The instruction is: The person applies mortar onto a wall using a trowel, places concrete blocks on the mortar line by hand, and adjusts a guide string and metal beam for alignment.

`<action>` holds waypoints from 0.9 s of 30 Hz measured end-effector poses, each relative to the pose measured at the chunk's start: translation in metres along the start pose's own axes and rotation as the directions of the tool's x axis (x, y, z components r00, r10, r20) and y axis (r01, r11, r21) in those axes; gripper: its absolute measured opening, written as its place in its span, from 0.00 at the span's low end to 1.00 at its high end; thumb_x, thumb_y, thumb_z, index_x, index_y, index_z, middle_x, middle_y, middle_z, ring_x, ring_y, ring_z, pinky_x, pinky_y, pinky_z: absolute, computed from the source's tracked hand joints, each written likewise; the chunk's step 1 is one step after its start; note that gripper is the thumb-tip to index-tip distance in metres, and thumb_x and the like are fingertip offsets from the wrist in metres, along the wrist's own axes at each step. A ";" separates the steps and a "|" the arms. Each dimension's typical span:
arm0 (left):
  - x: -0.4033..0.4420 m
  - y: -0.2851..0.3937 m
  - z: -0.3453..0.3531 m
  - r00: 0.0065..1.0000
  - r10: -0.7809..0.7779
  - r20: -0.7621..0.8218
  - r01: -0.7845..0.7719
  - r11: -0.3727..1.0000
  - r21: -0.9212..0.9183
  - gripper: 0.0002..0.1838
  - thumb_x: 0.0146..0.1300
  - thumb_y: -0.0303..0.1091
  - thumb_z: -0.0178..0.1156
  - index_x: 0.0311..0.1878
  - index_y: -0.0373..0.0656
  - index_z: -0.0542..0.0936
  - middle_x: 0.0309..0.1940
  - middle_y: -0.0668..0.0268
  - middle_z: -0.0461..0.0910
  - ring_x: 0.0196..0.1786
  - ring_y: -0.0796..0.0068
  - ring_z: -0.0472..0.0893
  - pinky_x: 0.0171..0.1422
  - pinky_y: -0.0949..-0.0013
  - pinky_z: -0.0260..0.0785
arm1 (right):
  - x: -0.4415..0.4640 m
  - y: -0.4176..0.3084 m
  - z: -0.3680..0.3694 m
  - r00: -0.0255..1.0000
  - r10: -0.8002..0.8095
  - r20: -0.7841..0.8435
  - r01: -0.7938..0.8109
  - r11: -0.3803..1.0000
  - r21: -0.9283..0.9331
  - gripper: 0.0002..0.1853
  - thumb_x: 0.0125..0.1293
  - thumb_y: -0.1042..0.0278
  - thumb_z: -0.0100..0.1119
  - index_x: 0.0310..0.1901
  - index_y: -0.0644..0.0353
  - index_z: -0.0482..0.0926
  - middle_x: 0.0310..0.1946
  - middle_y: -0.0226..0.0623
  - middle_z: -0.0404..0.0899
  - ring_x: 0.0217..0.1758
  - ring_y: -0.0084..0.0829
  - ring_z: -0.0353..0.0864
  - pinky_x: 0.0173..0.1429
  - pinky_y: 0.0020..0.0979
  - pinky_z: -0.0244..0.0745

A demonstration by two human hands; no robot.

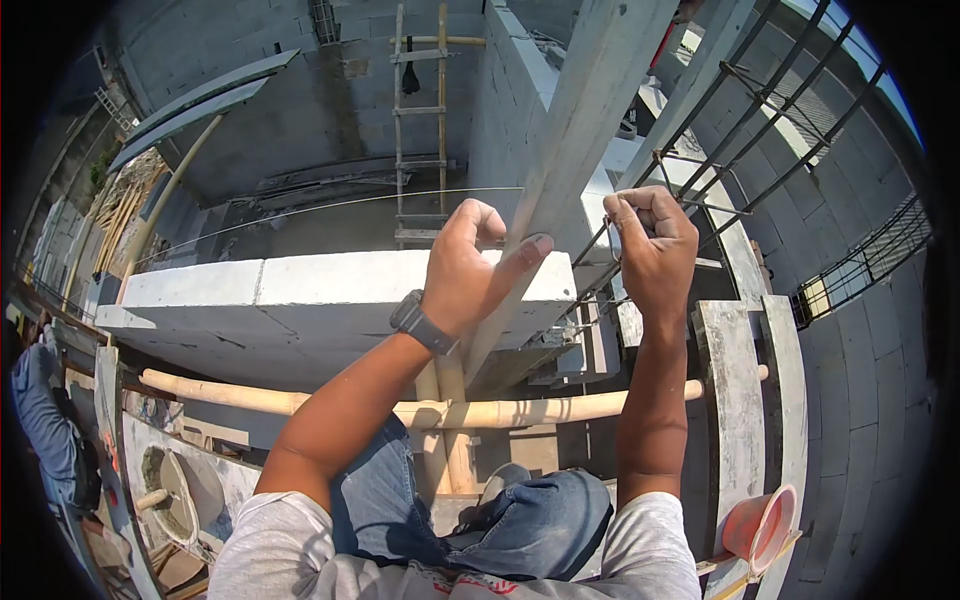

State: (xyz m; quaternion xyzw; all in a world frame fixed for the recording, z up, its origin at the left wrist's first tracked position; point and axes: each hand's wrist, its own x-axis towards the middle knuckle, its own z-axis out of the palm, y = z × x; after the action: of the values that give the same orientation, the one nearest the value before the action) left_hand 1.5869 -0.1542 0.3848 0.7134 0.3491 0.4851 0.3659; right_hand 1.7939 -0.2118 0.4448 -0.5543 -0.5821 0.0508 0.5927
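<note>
My left hand [466,268], with a dark watch [421,322] on its wrist, is raised in front of a tall, tilted grey plank [590,110]. Its thumb stretches across the plank while the fingers curl on the left side, with a gap between and nothing visible in them. Whether the thumb presses on the plank I cannot tell. To the right, my right hand [655,245] is closed in a pinch beside the steel rebar [715,165]; anything between its fingertips is too small to name. A thin string [350,202] runs above the white block wall [330,280] to the plank.
A bamboo pole [520,412] crosses in front of my legs. Boards [735,400] and a red bucket [765,530] are at right. A mortar-smeared bucket [180,495] stands at lower left, near another person [48,410]. A ladder [420,130] leans beyond the wall.
</note>
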 end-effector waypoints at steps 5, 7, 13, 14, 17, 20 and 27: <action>0.012 0.001 0.008 0.993 0.012 0.120 0.062 0.803 -0.592 0.36 0.64 0.42 0.76 0.68 0.36 0.70 0.59 0.59 0.79 0.62 0.73 0.78 0.70 0.66 0.70 | -0.012 -0.007 0.000 0.999 0.044 -0.013 -0.043 0.998 0.046 0.06 0.71 0.73 0.68 0.39 0.66 0.83 0.26 0.25 0.80 0.28 0.11 0.73 0.34 0.19 0.67; 0.015 0.010 0.007 0.987 0.066 0.149 0.061 0.696 -0.715 0.41 0.64 0.45 0.76 0.71 0.33 0.67 0.62 0.57 0.77 0.66 0.70 0.77 0.72 0.65 0.70 | -0.019 -0.007 -0.001 1.000 0.029 -0.003 -0.029 0.999 0.031 0.05 0.71 0.73 0.68 0.39 0.65 0.83 0.27 0.25 0.81 0.28 0.11 0.73 0.34 0.19 0.68; 0.018 0.002 0.005 0.970 0.039 0.240 0.156 0.656 -0.739 0.33 0.66 0.33 0.73 0.71 0.36 0.71 0.63 0.60 0.79 0.66 0.71 0.77 0.74 0.63 0.67 | -0.038 -0.007 -0.005 0.999 0.036 -0.016 -0.035 0.997 0.070 0.03 0.71 0.76 0.67 0.40 0.66 0.83 0.31 0.27 0.83 0.33 0.13 0.78 0.39 0.18 0.72; 0.018 0.003 0.006 0.975 0.050 0.219 0.137 0.639 -0.757 0.33 0.66 0.34 0.73 0.70 0.36 0.72 0.62 0.61 0.80 0.65 0.72 0.78 0.73 0.64 0.67 | -0.039 -0.006 -0.005 0.999 0.049 -0.009 -0.049 0.996 0.073 0.03 0.71 0.76 0.67 0.40 0.66 0.83 0.31 0.27 0.83 0.33 0.13 0.78 0.40 0.18 0.73; 0.018 0.005 0.007 0.977 0.048 0.209 0.137 0.612 -0.779 0.32 0.64 0.34 0.74 0.68 0.36 0.74 0.60 0.61 0.81 0.63 0.73 0.79 0.71 0.65 0.70 | -0.039 0.003 -0.006 0.996 0.089 -0.004 -0.088 0.994 0.057 0.04 0.72 0.74 0.67 0.41 0.66 0.83 0.32 0.27 0.83 0.34 0.13 0.78 0.41 0.19 0.72; 0.021 0.002 0.001 0.963 0.018 0.267 0.198 0.627 -0.754 0.33 0.62 0.35 0.77 0.67 0.34 0.75 0.58 0.61 0.82 0.61 0.74 0.80 0.69 0.68 0.73 | -0.037 0.009 -0.005 0.991 0.132 -0.023 -0.131 0.991 0.035 0.04 0.72 0.74 0.67 0.40 0.65 0.83 0.31 0.26 0.83 0.34 0.12 0.76 0.39 0.19 0.70; 0.016 -0.015 0.001 0.942 -0.035 0.333 0.281 0.620 -0.732 0.30 0.61 0.35 0.78 0.63 0.35 0.77 0.54 0.62 0.84 0.58 0.76 0.82 0.68 0.69 0.74 | -0.043 0.033 -0.004 0.987 0.159 0.034 -0.159 0.987 0.003 0.06 0.72 0.70 0.67 0.39 0.64 0.83 0.29 0.27 0.82 0.33 0.14 0.76 0.39 0.21 0.70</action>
State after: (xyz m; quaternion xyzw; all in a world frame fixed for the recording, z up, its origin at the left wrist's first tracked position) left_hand 1.5903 -0.1333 0.3784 0.5169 0.1138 0.4441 0.7230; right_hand 1.8022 -0.2319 0.3951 -0.5964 -0.5457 0.1089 0.5785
